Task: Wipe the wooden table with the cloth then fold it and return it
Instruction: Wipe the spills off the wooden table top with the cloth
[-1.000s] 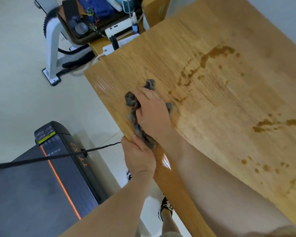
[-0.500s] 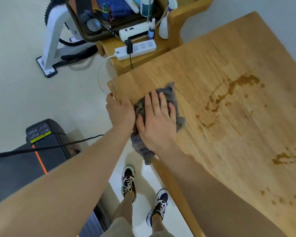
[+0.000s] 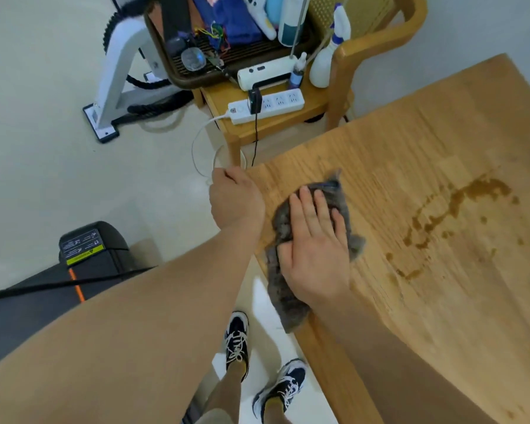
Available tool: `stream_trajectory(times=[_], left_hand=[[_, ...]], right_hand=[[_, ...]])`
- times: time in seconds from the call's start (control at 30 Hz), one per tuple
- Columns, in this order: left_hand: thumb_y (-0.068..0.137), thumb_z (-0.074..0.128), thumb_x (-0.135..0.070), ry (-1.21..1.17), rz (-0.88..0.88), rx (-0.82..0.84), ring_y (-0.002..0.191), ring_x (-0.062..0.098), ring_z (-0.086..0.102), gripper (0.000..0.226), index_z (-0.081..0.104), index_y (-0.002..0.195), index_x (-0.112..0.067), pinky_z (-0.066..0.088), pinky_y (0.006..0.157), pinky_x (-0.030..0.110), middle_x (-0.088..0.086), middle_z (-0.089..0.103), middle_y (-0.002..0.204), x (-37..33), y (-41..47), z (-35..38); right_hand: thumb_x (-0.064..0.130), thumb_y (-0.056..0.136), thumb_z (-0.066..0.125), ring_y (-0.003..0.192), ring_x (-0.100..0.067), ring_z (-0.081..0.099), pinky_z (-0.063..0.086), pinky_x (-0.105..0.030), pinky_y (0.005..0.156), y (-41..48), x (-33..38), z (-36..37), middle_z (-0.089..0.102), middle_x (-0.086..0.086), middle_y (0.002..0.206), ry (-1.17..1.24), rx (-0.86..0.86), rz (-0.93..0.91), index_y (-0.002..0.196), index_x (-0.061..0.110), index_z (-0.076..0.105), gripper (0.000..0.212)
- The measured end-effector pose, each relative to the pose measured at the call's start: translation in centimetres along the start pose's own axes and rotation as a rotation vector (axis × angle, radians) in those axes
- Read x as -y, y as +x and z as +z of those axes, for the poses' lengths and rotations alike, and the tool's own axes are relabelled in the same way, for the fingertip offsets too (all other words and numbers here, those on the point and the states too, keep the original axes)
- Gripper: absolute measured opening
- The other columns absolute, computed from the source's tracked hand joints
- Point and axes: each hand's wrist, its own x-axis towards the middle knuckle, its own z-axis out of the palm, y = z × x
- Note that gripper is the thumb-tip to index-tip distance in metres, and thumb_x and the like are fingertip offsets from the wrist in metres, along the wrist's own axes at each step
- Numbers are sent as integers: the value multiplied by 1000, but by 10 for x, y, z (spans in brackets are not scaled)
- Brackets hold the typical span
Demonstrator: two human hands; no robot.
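Flat and spread, my right hand [image 3: 314, 249] presses the grey cloth [image 3: 283, 296] onto the tabletop [image 3: 441, 301], fingers straight, gripping nothing. Most of the cloth is hidden under my palm; a corner peeks out beyond my fingertips, another shows to the right, and its near end droops over the tabletop's near-left edge. My left hand [image 3: 236, 200] rests curled at the tabletop's corner, just beside the cloth; whether its fingers grip the edge I cannot tell, since they are tucked out of sight. To the right of the cloth, well apart, brown spill marks [image 3: 459, 203] trail across the wood, with more at the frame's right edge, cut off. Beyond the corner stands a chair [image 3: 377, 38] bearing a power strip [image 3: 266, 105] and blurred clutter. Bare floor [image 3: 43, 179] opens to the left; a dark machine [image 3: 89, 252] sits partly behind my forearm. My shoes [image 3: 237, 341] stand close under the near edge.
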Motion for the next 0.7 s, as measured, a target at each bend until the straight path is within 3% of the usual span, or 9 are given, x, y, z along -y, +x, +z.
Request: stream_trajectory(times=[0.23, 0.53, 0.7], left_hand=[[99, 29, -27, 37, -47, -20, 78, 23, 47, 26, 47, 87, -13, 33, 69, 32, 0, 49, 78, -4, 2, 2], [99, 25, -28, 55, -65, -71, 73, 19, 47, 30, 49, 90, -12, 34, 70, 32, -5, 45, 72, -9, -7, 2], [99, 27, -28, 69, -59, -98, 77, 24, 48, 29, 48, 89, -11, 35, 70, 32, 1, 48, 76, -8, -5, 3]], right_hand=[[34, 86, 29, 149, -20, 15, 13, -45, 120, 58, 9, -5, 26, -3, 160, 33, 12, -108, 151, 14, 33, 68], [25, 84, 44, 146, -21, 28, 23, -47, 118, -32, -21, -2, 41, -3, 152, 115, -53, -200, 143, 13, 48, 60], [36, 86, 25, 147, -23, 22, 14, -44, 118, 58, -8, -8, 32, -3, 157, 21, -5, -87, 149, 17, 37, 67]])
